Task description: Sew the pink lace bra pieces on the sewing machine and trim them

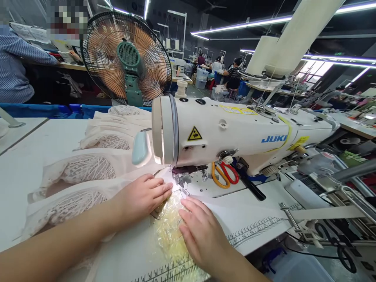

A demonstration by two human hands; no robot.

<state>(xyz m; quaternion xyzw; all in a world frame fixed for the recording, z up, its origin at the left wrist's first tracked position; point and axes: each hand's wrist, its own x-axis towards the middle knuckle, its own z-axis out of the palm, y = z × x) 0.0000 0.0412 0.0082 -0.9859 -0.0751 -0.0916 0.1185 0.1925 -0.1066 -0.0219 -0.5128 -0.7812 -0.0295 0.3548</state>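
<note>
Head view: left hand (143, 197) was laid palm-down, fingers extended beside presser foot (182, 179); right hand (202, 231) was held half-curled over yellowish film (168, 225); any pinch by either couldn't be told. Nearest lace fabric (85, 201) was spread left of sewing machine (214, 123), partly covered by left forearm. Risks judged: fingertips could be nipped if slid under foot; stitching could be skewed by uneven drag. Fabric's long axis was angled lower left to upper right, upper end pointed towards foot
</note>
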